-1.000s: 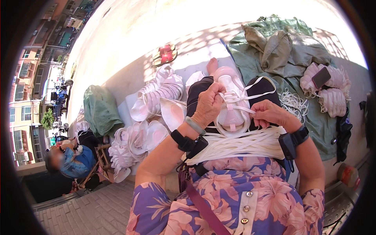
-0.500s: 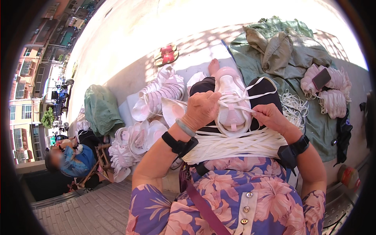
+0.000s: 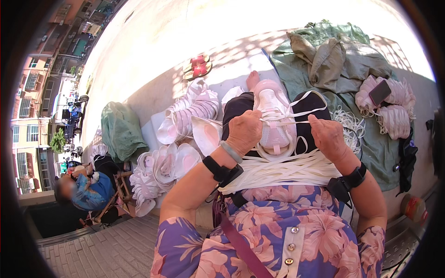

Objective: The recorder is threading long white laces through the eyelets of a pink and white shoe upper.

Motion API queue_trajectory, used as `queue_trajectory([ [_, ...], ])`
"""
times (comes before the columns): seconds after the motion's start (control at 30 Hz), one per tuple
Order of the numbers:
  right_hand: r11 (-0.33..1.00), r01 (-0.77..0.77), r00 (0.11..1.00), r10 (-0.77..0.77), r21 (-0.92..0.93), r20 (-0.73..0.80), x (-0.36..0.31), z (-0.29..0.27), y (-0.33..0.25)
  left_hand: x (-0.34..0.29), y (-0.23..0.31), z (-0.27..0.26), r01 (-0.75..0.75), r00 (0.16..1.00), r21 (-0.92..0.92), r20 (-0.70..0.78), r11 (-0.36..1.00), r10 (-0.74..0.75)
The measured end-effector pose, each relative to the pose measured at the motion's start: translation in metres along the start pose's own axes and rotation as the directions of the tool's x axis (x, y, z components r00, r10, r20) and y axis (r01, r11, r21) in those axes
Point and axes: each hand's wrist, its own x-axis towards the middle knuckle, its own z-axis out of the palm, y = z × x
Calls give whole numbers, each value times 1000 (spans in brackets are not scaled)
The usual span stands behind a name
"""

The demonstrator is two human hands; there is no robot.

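Note:
A white and pale pink shoe upper [image 3: 272,136] lies across my lap, toe end away from me. A white shoelace [image 3: 289,122] runs taut over it, between my two hands. My left hand [image 3: 244,134], at the upper's left edge, is closed on one side of the lace. To the right of the upper, my right hand [image 3: 328,138] pinches the other side. Above them, a loose loop of lace [image 3: 306,104] arches over my dark trouser leg. Many loose white laces [image 3: 278,176] lie in a bundle across my lap, below the upper.
Stacks of white-pink uppers [image 3: 197,111] and a green sack [image 3: 121,131] stand at left. More laces [image 3: 345,121] lie right of my leg. Bundled pieces with a phone [image 3: 380,92] rest on green cloth [image 3: 378,157]. Red sandals [image 3: 198,67] lie ahead; a person [image 3: 92,190] sits far left.
My right hand has moved up a little, and the lace between my hands is now pulled straight across the upper. My left hand has shifted slightly down and stays closed.

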Motion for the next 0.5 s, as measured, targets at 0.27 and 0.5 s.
queue_trajectory([
  [0.27,997,-82,997,82,-12,-7,-11,5,18,-2,8,-3,213,977,-322,94,923,-193],
  [0.5,995,-102,993,102,8,-50,-9,2,21,-6,9,10,-60,993,-179,-114,982,40],
])
